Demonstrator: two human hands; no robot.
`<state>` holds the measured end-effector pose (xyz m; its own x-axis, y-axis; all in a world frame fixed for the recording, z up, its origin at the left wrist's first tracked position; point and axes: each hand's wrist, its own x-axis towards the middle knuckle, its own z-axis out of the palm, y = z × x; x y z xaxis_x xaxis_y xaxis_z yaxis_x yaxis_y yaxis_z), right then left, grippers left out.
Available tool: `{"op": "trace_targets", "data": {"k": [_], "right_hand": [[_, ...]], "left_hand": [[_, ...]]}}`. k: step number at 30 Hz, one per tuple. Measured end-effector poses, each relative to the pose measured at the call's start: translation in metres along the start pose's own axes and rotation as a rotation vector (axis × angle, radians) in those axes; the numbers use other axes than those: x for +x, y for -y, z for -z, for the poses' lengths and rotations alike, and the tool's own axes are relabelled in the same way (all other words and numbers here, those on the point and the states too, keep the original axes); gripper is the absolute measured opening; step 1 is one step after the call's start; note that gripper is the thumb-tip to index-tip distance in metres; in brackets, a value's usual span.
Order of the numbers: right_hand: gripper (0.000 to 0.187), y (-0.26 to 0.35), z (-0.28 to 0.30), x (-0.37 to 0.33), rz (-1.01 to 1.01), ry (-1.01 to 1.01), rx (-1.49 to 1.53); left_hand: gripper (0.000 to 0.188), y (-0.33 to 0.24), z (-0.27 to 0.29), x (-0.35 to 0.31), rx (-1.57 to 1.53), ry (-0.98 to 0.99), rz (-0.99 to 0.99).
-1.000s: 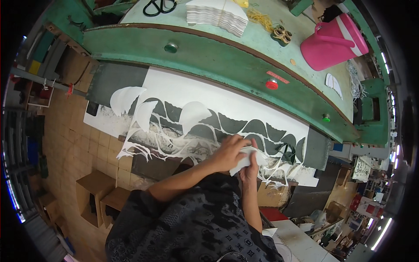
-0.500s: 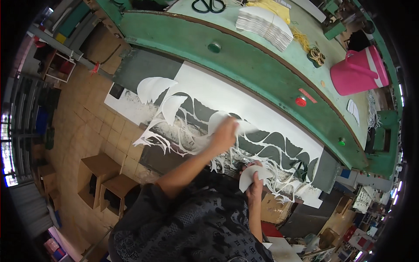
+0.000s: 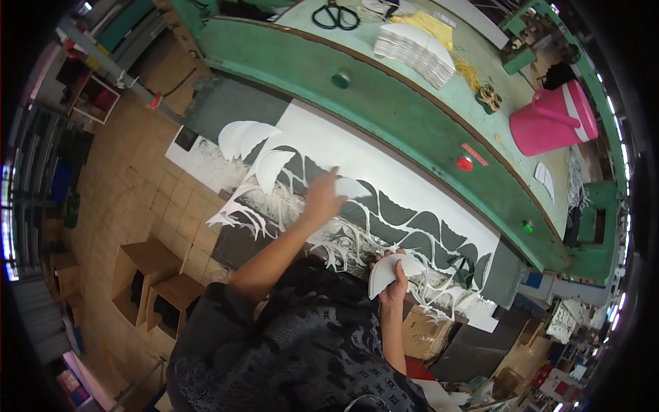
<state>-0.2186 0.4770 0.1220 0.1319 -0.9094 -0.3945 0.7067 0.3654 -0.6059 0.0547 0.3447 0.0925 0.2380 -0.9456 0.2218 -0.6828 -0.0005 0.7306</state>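
Note:
My left hand (image 3: 322,200) is over the cut white sheet, its fingers apart and nothing gripped. Just right of its fingertips lies a loose white half-round piece (image 3: 352,187). Nearer my body, my right hand (image 3: 392,287) grips a small stack of white half-round pieces (image 3: 388,272), thumb on top. To the left, another white half-round piece (image 3: 272,169) rests on the sheet's cut-out area. Beyond it several similar pieces (image 3: 241,139) lie overlapped. Thin curved strips of white scrap (image 3: 336,254) hang tangled along the near edge.
A green machine beam (image 3: 384,103) with a red button (image 3: 465,163) crosses behind the uncut white sheet (image 3: 391,165). On its top stand a pink bucket (image 3: 549,122), a tied stack of white pieces (image 3: 415,55) and black scissors (image 3: 336,16). Cardboard boxes (image 3: 147,275) stand on the floor at left.
My left hand has moved left, away from my right hand, and its fingers have spread. A blurred white piece beside it has gone from there. My right hand still holds white pieces.

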Motion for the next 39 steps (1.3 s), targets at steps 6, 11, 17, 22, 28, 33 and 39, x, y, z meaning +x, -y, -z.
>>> {"op": "trace_targets", "data": {"k": [6,11,17,22,28,33,39], "right_hand": [[0.046,-0.007,-0.012,0.001,-0.01,-0.06,0.133],[0.041,-0.008,-0.006,0.006,-0.039,-0.212,0.143],[0.049,-0.003,0.003,0.006,0.019,-0.157,0.127],[0.108,0.016,-0.023,0.003,-0.002,-0.014,0.4],[0.079,0.046,-0.058,0.005,0.085,0.25,0.3],[0.057,0.039,-0.032,0.007,0.119,0.236,0.242],[0.061,0.013,-0.025,0.008,0.09,-0.245,-0.128]], "left_hand": [[0.059,-0.016,-0.024,-0.014,0.157,0.235,-0.016],[0.071,-0.03,-0.015,-0.025,0.145,0.234,0.015],[0.07,-0.026,-0.002,-0.002,0.151,0.392,0.046],[0.069,-0.003,-0.008,0.012,0.148,0.396,-0.091],[0.066,-0.006,-0.009,0.016,0.113,0.489,0.022],[0.065,-0.012,-0.001,0.02,0.055,0.514,0.003],[0.032,-0.045,0.005,-0.003,-0.138,0.423,-0.079]]}}
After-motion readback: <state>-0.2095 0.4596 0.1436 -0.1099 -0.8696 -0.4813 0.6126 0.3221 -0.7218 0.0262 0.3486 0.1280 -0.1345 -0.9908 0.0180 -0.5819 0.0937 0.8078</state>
